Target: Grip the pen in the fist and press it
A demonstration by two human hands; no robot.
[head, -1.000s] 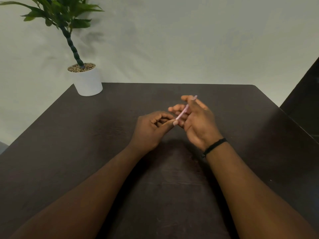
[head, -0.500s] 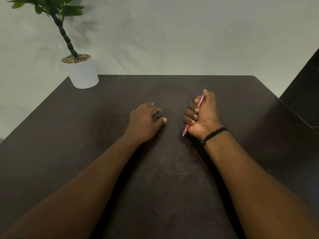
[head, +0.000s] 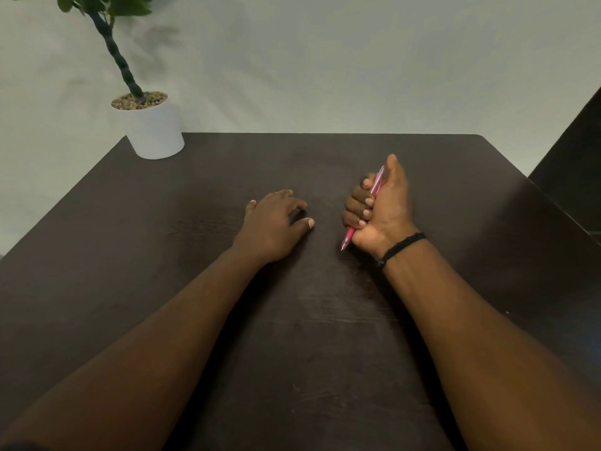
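Fist grip: my right hand (head: 380, 209) wraps the translucent pink plastic pen (head: 364, 206), tip toward six o'clock, apparently for security; my left hand (head: 273, 226) rests relaxed on the dark wooden table (head: 195, 222), steadying.

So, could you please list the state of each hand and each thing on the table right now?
right hand: fist curled round the pink pen, thumb up.
pink pen: held in the fist, tip pointing down towards the table, just above it or touching; cannot tell which.
left hand: palm down on the table, fingers relaxed, holding nothing.
potted plant: upright at the far left corner.
table: dark, bearing both forearms.
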